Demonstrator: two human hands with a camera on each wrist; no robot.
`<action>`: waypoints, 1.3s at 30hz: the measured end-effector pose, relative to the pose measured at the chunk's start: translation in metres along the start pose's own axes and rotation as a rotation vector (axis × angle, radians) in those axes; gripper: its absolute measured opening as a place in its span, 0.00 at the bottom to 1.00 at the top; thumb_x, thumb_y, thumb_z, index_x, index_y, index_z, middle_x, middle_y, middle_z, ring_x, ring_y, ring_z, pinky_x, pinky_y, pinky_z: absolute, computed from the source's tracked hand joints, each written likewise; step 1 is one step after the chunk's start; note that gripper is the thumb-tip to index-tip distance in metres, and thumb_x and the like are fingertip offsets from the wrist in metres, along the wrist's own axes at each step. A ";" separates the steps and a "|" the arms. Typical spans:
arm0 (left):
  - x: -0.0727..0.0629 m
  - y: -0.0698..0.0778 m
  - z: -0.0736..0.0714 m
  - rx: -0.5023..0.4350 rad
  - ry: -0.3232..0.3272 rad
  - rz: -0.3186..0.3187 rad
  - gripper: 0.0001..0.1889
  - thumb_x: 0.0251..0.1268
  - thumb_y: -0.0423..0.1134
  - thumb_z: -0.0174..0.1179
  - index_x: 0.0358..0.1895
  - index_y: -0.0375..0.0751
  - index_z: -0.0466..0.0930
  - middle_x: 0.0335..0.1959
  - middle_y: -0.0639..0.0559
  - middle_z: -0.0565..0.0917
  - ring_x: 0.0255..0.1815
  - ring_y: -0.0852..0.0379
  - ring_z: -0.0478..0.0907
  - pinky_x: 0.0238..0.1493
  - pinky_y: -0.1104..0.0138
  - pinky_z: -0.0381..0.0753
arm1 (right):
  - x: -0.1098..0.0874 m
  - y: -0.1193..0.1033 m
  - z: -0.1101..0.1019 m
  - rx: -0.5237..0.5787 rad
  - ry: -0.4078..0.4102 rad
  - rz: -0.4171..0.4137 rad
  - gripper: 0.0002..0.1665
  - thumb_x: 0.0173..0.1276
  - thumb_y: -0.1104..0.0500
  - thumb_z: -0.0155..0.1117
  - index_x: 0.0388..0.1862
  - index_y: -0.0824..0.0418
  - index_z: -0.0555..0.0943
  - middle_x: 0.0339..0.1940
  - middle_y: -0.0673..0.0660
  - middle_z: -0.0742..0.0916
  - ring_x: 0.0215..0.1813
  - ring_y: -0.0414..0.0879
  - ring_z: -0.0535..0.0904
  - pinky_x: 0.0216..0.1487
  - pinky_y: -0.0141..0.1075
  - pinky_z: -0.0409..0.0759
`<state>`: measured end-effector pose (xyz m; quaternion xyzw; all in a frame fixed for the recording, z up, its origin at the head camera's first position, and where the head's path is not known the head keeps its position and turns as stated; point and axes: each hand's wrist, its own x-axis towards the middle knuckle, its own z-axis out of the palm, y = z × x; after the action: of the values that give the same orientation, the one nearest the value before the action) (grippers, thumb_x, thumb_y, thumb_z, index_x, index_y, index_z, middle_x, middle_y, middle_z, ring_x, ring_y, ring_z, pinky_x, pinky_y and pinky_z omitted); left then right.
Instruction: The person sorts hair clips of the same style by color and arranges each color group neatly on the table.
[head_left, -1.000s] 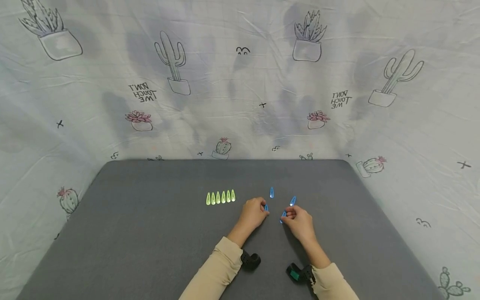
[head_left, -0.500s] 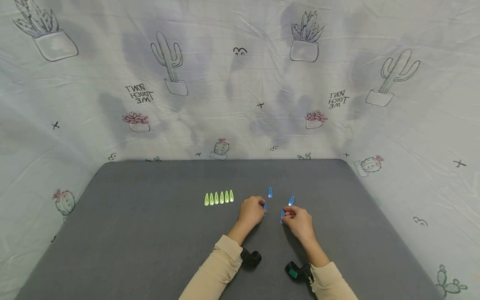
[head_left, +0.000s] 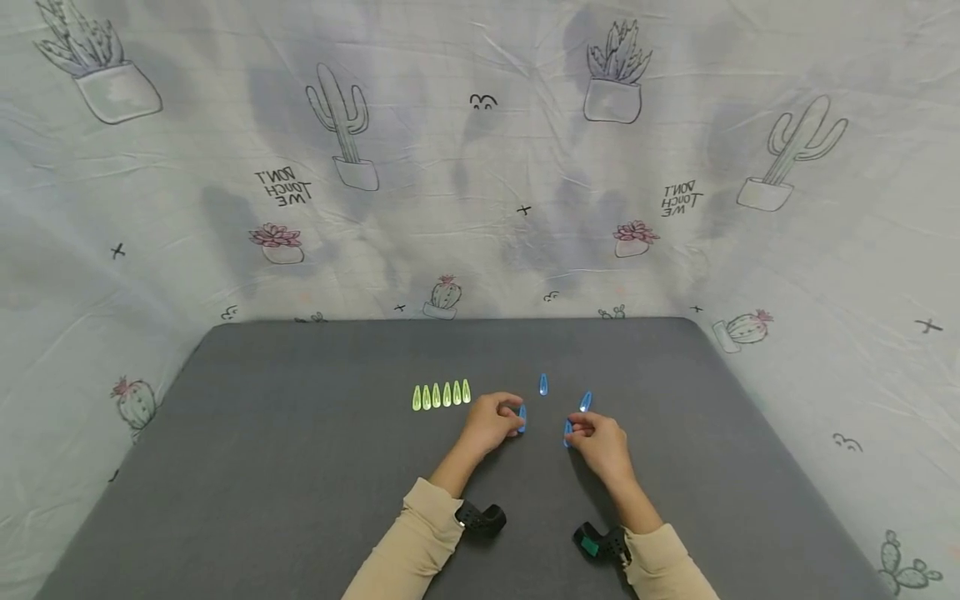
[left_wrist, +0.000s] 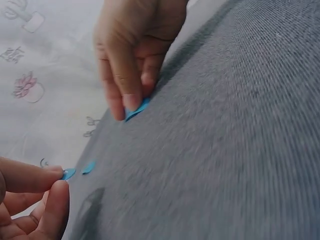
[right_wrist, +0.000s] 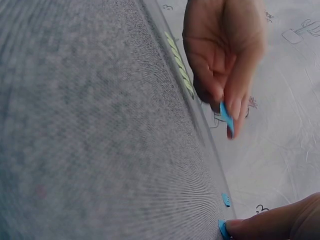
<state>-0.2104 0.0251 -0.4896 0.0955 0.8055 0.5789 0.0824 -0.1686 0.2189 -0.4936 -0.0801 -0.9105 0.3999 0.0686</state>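
Note:
My left hand (head_left: 491,423) pinches a blue snap hair clip (head_left: 522,418) between thumb and fingers; in the left wrist view this clip (left_wrist: 69,173) appears raised off the table. To its right, my right hand (head_left: 602,446) holds a second blue hair clip (head_left: 567,433) at or just above the surface; its fingertips partly cover it. Just beyond the right hand lies another blue hair clip (head_left: 586,402), tilted. Farther back, between the hands, one more blue hair clip (head_left: 543,384) lies upright. Left of the left hand stretches a neat row of several lime-green hair clips (head_left: 447,393).
A grey cloth-covered table (head_left: 300,475) extends on all sides of the hands. Behind it and at both sides hangs a white cactus-print sheet (head_left: 480,242). Black camera mounts (head_left: 483,521) sit on both wrists, below beige sleeves.
My left hand has drawn left with its blue clip, away from the right hand. The right hand stays nearly in place, its clip turned a little more upright. The other clips lie unchanged.

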 end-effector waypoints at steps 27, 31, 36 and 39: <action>-0.046 -0.045 -0.116 -0.023 0.169 -0.146 0.18 0.56 0.25 0.62 0.52 0.29 0.78 0.27 0.44 0.82 0.26 0.58 0.79 0.33 0.66 0.81 | -0.002 -0.002 0.001 -0.015 0.017 -0.001 0.15 0.53 0.67 0.68 0.42 0.66 0.85 0.30 0.55 0.86 0.32 0.42 0.80 0.34 0.33 0.74; -0.048 -0.043 -0.117 0.144 0.201 -0.130 0.17 0.55 0.26 0.63 0.50 0.30 0.79 0.24 0.46 0.83 0.22 0.59 0.78 0.29 0.67 0.77 | -0.002 -0.002 0.000 -0.023 0.017 -0.008 0.14 0.53 0.68 0.68 0.41 0.67 0.85 0.30 0.55 0.86 0.32 0.42 0.80 0.34 0.33 0.75; -0.050 -0.040 -0.116 0.301 0.227 -0.094 0.16 0.54 0.27 0.63 0.49 0.29 0.79 0.22 0.49 0.82 0.19 0.61 0.76 0.24 0.67 0.72 | -0.002 -0.003 0.000 -0.034 0.015 -0.017 0.14 0.53 0.68 0.68 0.41 0.68 0.84 0.30 0.55 0.86 0.33 0.44 0.81 0.34 0.35 0.75; -0.051 -0.039 -0.115 0.364 0.248 -0.088 0.16 0.54 0.28 0.64 0.48 0.30 0.80 0.23 0.50 0.83 0.20 0.60 0.76 0.24 0.67 0.72 | -0.002 -0.003 0.000 -0.031 0.013 -0.017 0.15 0.53 0.68 0.68 0.41 0.68 0.84 0.30 0.55 0.86 0.32 0.43 0.81 0.33 0.34 0.75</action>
<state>-0.1911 -0.1049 -0.4888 0.0016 0.9041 0.4272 -0.0104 -0.1665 0.2167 -0.4914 -0.0758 -0.9167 0.3847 0.0770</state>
